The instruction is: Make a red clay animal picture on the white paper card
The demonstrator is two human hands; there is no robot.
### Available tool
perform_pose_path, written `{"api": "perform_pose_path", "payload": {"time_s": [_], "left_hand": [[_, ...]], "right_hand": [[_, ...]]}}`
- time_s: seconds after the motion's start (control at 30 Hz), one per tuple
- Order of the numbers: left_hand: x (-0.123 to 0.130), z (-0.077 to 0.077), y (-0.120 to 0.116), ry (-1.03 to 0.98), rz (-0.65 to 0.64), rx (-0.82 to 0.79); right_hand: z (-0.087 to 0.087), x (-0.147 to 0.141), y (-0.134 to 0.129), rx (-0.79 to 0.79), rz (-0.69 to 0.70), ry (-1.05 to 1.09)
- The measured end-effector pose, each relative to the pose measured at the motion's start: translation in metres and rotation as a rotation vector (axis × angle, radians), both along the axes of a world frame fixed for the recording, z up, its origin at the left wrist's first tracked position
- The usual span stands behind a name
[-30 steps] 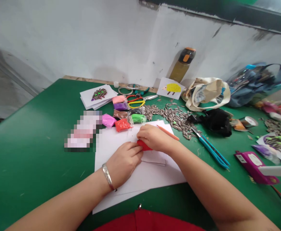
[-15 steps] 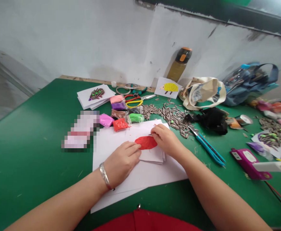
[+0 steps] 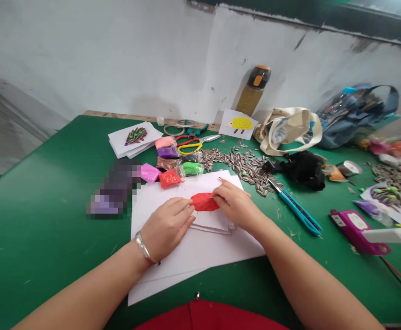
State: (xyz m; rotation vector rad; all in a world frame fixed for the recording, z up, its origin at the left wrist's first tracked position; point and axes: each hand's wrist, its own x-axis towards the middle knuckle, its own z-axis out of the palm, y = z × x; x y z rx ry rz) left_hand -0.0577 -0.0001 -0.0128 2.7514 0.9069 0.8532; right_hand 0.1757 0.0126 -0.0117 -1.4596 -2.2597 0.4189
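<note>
A red clay oval [image 3: 204, 202] lies on a small stack of white paper [image 3: 210, 222], which rests on larger white sheets [image 3: 186, 259]. My left hand [image 3: 169, 224] lies flat on the paper, its fingertips at the oval's left edge. At the oval's right end, my right hand [image 3: 236, 204] has its fingers pinched together; what they hold is too small to make out. An orange stick [image 3: 222, 180] pokes out by the right hand. Short marks show under the oval.
Clay packets [image 3: 171, 178], scissors [image 3: 190, 146], sunflower seeds [image 3: 244, 165] and a blue cutter [image 3: 299, 213] lie behind and right. A bottle [image 3: 253, 91], bags [image 3: 289, 130] and a purple device [image 3: 356, 231] stand farther out. A hedgehog picture [image 3: 239, 123] leans near the wall.
My right hand has shifted slightly down onto the oval's right end. The orange stick shows more by that hand. My left hand has moved slightly left, and the view has shifted a little.
</note>
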Motion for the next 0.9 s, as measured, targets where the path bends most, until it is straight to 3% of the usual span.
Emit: {"api": "perform_pose_path", "payload": {"time_s": [0.3, 0.6, 0.77, 0.9], "left_hand": [[0.001, -0.005, 0.002, 0.138, 0.015, -0.031], [0.002, -0.005, 0.000, 0.147, 0.018, -0.051], [0.001, -0.004, -0.001, 0.135, 0.011, -0.028], [-0.001, -0.002, 0.000, 0.149, 0.010, -0.001]], "right_hand": [[-0.001, -0.015, -0.001, 0.058, 0.058, -0.147], [-0.001, -0.013, -0.003, 0.070, 0.067, -0.137], [0.002, -0.001, 0.002, 0.084, -0.064, -0.020], [-0.002, 0.007, 0.007, -0.026, -0.177, -0.032]]}}
